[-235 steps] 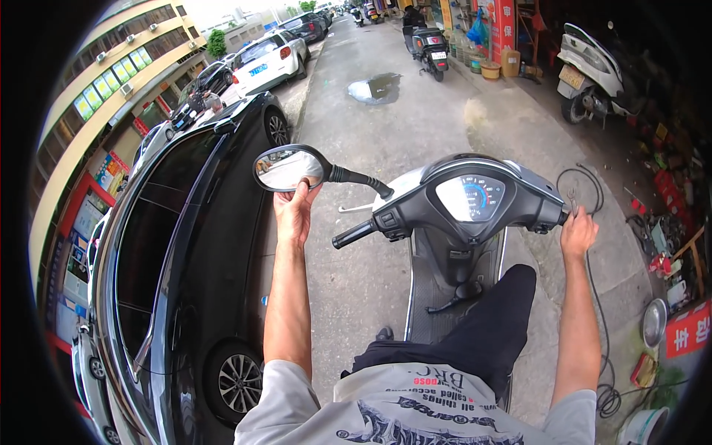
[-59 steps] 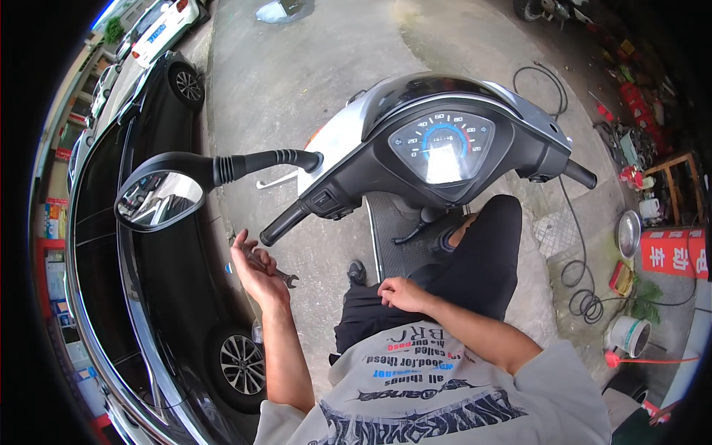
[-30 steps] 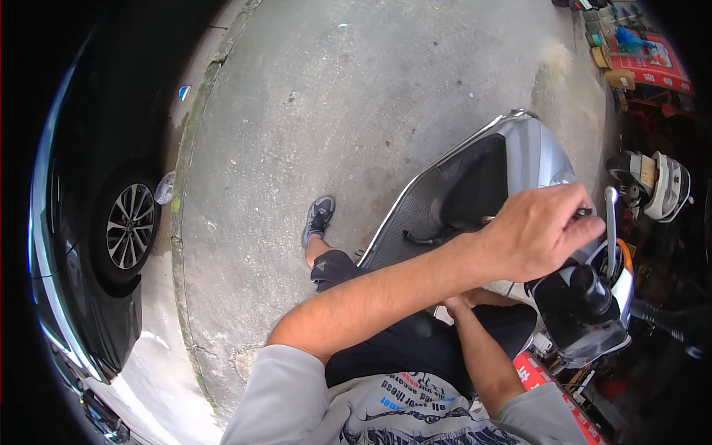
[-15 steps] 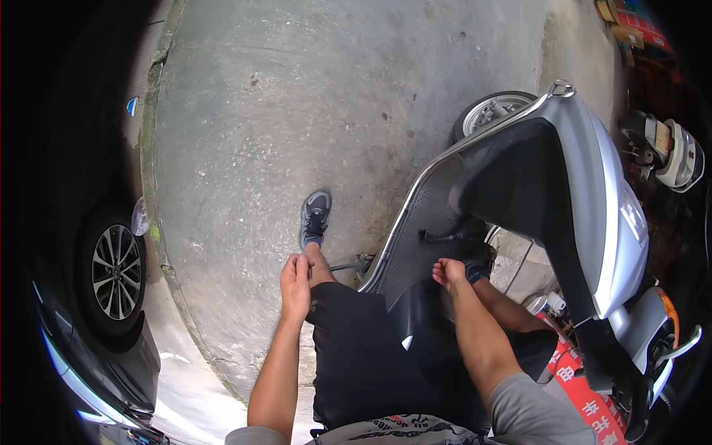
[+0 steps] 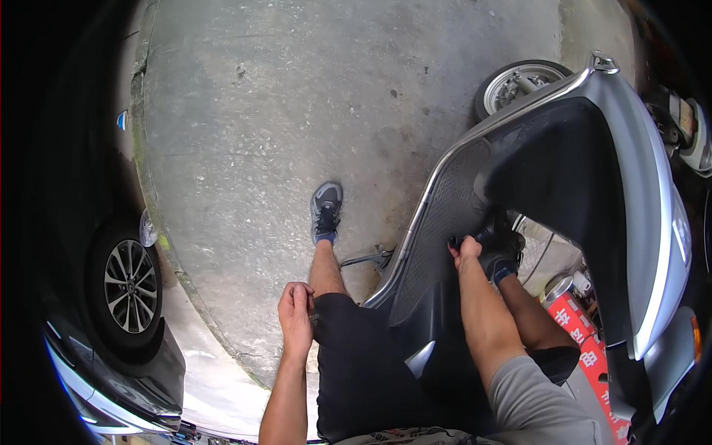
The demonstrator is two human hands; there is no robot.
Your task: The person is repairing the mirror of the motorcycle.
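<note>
At right, the scooter's broad curved silver-grey front panel [image 5: 656, 178] carries a bright pale stripe along one edge; the matte black inner leg shield [image 5: 556, 170] is plain. The flat dark grey footboard [image 5: 449, 185] shows a fine raised pattern, bordered by a curved silver metal trim strip [image 5: 420, 211]. A slim stalk [image 5: 452, 242] is black, and the rounded signal lens [image 5: 696, 340] at near right orange. At left, the car's round multi-spoke wheel [image 5: 132, 285] is silver ringed with black. The concrete ground [image 5: 274, 126] is mottled grey. The low shoe [image 5: 326, 208] mixes grey and black; the loose cloth shorts [image 5: 371, 371] are black, the short fabric sleeve [image 5: 523, 389] plain grey. The long banner [image 5: 593, 363] at near right is red with white characters.
</note>
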